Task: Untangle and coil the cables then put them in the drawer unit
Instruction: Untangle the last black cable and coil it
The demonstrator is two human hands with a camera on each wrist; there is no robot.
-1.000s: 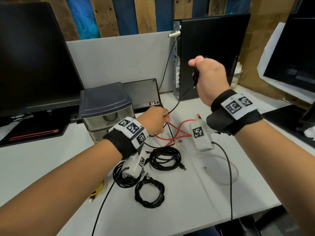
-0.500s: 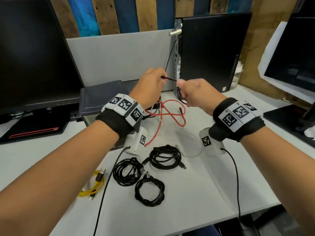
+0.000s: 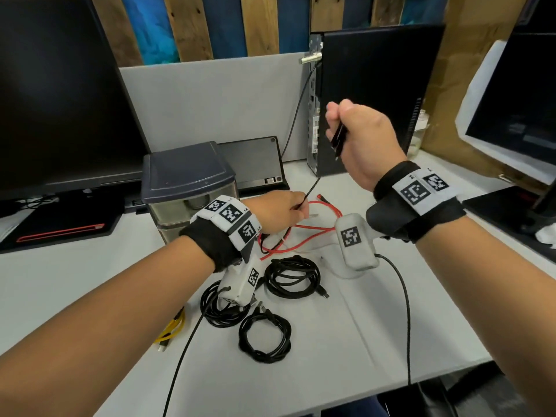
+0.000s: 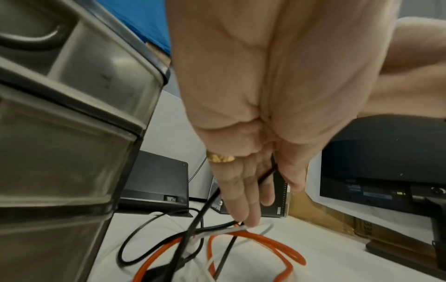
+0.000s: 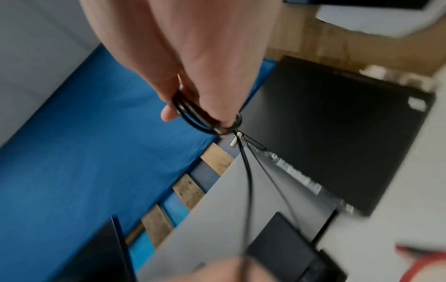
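My right hand (image 3: 358, 139) is raised above the desk and grips several turns of a thin black cable (image 3: 338, 136), whose loops (image 5: 193, 116) show in the right wrist view. The cable runs taut down to my left hand (image 3: 282, 212), which pinches it (image 4: 265, 174) low over the desk beside the drawer unit (image 3: 188, 182). A red cable (image 3: 304, 228) and a thin white cable (image 4: 217, 231) lie tangled under the left hand. Three coiled black cables (image 3: 291, 275) (image 3: 222, 308) (image 3: 264, 337) lie on the desk nearer me. A yellow cable (image 3: 171, 329) lies at the left.
The drawer unit's translucent drawers (image 4: 72, 152) are shut. A monitor (image 3: 60, 94) stands at the back left, a black computer tower (image 3: 373, 94) at the back right with its own cable (image 3: 296, 115) plugged in. Another monitor (image 3: 517, 109) is at the far right.
The hands were close together half a second ago. Now my right hand has risen up and right with the coil, and my left hand has dropped to the desk, drawing the cable taut.
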